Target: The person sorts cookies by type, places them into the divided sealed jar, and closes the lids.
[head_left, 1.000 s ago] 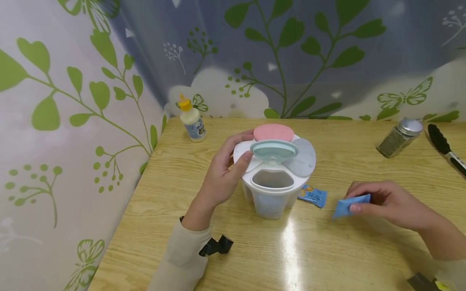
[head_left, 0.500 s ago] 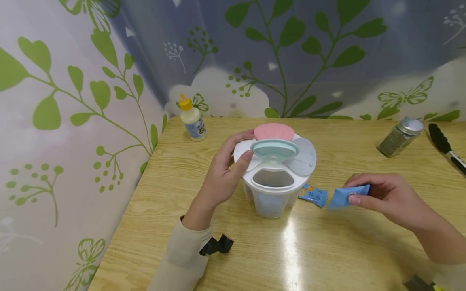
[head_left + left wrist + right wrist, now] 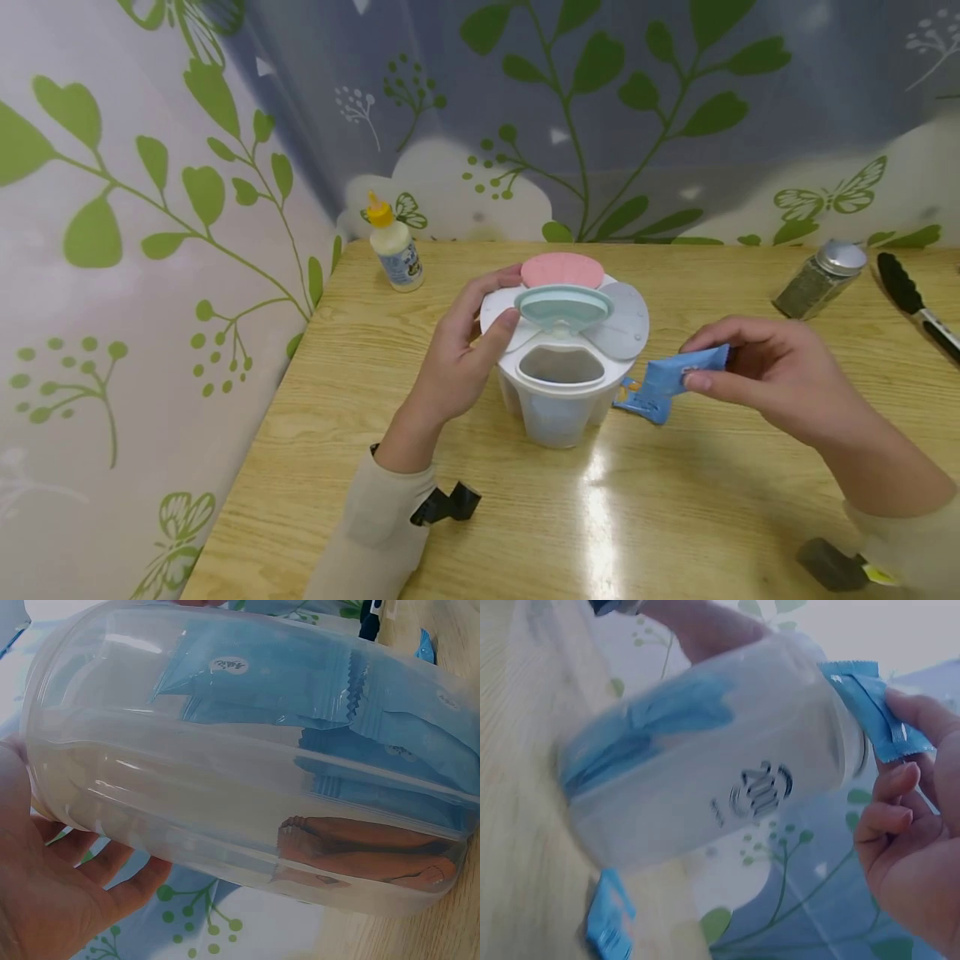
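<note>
A clear multi-compartment storage container stands upright on the table. Its white top carries pink, grey and raised teal lids, and the front opening is uncovered. My left hand grips the top at its left edge, thumb above, fingers round the side. Between thumb and fingers, my right hand pinches a blue snack packet, right of the container and in the air. Another blue packet lies below it on the table. Through the wall, the left wrist view shows several blue packets and brown wrapped pieces.
A glue bottle with a yellow cap stands at the back left. To the back right are a tilted glass jar of dark dried bits and black-tipped tongs. A patterned wall covering borders the table.
My right hand has moved up and to the left, carrying the blue packet closer to the container. The left hand and the container have stayed in place.
</note>
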Demonstrator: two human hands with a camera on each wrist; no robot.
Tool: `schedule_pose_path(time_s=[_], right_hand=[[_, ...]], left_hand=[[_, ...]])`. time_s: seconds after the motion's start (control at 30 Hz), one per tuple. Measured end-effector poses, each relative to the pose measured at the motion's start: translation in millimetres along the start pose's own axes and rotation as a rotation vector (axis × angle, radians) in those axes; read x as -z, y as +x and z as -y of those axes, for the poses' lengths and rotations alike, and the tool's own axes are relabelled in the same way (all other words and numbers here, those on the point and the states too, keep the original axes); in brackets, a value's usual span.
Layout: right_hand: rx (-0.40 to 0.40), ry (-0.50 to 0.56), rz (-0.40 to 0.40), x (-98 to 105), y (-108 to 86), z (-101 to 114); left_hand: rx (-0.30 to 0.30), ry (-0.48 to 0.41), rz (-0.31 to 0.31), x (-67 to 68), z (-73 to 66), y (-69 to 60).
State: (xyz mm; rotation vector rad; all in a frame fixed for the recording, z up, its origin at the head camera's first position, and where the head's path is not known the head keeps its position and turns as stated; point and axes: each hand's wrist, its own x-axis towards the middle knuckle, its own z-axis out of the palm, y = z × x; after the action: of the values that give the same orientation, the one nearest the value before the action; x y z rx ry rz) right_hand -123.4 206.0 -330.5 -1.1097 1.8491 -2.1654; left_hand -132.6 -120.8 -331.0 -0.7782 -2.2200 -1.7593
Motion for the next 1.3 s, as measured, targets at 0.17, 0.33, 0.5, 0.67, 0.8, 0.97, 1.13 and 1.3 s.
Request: schedule_pose_path(time_s=[0.17,0.33,0.5,0.67,0.8,0.97,1.13,1.3], right_hand=[[0.013,0.021,-0.092,-18.8,15.5,8.1],[-0.032,-0.029,-0.168,-37.3,31.3,20.6],[-0.040,-0.135,-0.193,-53.0,43.2,29.4],[-0.003,-0.272,-0.193,-65.8,47.9,31.4],[0.017,-0.359,-0.187,-69.8,47.1,29.7],[0.002,-0.418,-0.198,-71.1,45.9,28.6],[0.000,-0.436,-0.169,-73.3,47.1,29.7],[-0.003,-0.436,-0.151,-71.7,45.7,29.9]], left_hand=[[0.002,-0.003,-0.001,0.2,0.7,-0.1],[0.000,-0.005,0.001,0.8,0.8,0.3],[-0.003,-0.003,0.005,1.1,-0.8,0.6],[-0.009,-0.006,0.009,0.7,-0.5,1.2],[-0.013,0.001,0.006,0.0,0.1,1.8],[-0.005,0.004,0.004,0.0,0.0,1.4],[0.003,0.008,0.006,0.5,-0.1,-0.1],[0.001,0.011,0.008,0.3,-0.7,0.1]])
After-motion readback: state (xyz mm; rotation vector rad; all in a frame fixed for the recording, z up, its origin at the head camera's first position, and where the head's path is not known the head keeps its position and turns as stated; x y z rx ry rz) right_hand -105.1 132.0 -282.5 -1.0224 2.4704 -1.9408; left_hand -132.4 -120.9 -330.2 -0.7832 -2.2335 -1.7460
